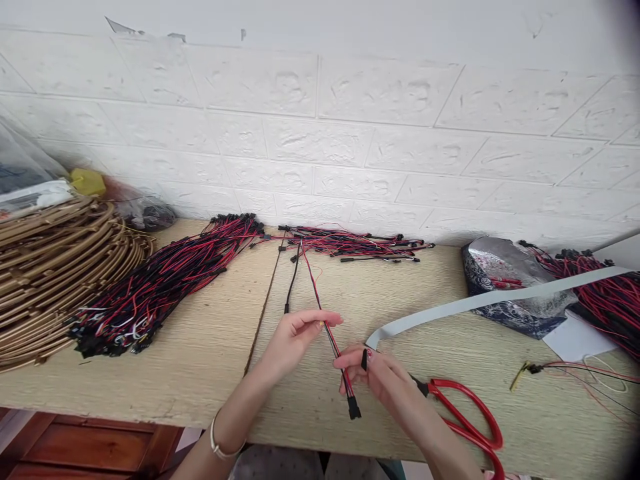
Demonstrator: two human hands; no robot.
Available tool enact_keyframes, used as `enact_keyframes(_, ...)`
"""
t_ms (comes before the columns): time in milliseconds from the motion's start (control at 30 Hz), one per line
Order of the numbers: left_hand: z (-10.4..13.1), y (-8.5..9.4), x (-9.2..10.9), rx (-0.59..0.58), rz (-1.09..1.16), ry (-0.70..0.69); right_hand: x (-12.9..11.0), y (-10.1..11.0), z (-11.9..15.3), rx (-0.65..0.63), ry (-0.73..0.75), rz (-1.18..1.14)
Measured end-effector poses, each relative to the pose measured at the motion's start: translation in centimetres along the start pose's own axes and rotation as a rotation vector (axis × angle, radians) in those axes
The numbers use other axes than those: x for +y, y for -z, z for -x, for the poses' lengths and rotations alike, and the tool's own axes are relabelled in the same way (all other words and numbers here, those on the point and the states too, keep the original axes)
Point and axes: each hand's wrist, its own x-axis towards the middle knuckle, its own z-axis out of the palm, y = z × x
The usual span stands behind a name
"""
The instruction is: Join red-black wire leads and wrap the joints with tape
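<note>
A cable of thin red and black wires [316,287] slants across the middle, with a black connector [354,407] at its near end. My left hand [293,343] pinches the wires between thumb and fingers. Lower down, the fingers of my right hand [383,380] close around the same wires, just above the connector. A pale grey strip [440,310] runs from the right fingertips toward the right edge. A small black piece [365,360] shows at those fingers; I cannot tell what it is. Red-handled scissors [467,407] lie beside my right hand, blades mostly hidden.
To the left lie a large cable bundle [175,280] and stacked brown rings [75,267]. More cables [355,243] rest along the white wall [350,140]. At right are a patterned bag [515,287], another cable pile [607,300] and loose wires [570,365].
</note>
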Motion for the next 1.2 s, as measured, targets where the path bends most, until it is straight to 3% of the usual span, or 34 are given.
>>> enact_keyframes(167, 0.2, 0.5, 0.7, -0.054, -0.359, -0.062, 0.7, 1.0, 0.4, -0.003, -0.033, -0.010)
enact_keyframes(333, -0.3, 1.0, 0.8, -0.016, -0.536, -0.135, 0.4, 1.2, 1.2, 0.057, -0.051, 0.116)
enact_keyframes(533, -0.3, 1.3, 1.2, -0.075, -0.544, -0.158, -0.1, 1.1, 1.5, 0.058, -0.088, 0.200)
enact_keyframes(800, -0.9, 1.5, 1.5, -0.244, -0.777, -0.314, 0.0, 1.1, 1.7, 0.042, -0.121, 0.233)
enact_keyframes(933, -1.0, 1.3, 1.6, -0.268, -0.775, -0.315, -0.4, 1.0, 1.9, 0.036, -0.110, 0.230)
enact_keyframes(1067, -1.1, 1.3, 1.8, -0.266, -0.734, -0.309, -0.8, 1.5, 1.8, -0.050, -0.155, 0.160)
enact_keyframes(1133, -1.1, 1.4, 2.0, -0.269, -0.715, -0.309, -0.8, 2.0, 1.3, -0.007, -0.150, 0.115)
enact_keyframes(1200, -1.2, 1.6, 2.0, -0.280, -0.697, -0.310, -0.6, 2.2, 0.4, 0.145, -0.116, 0.116)
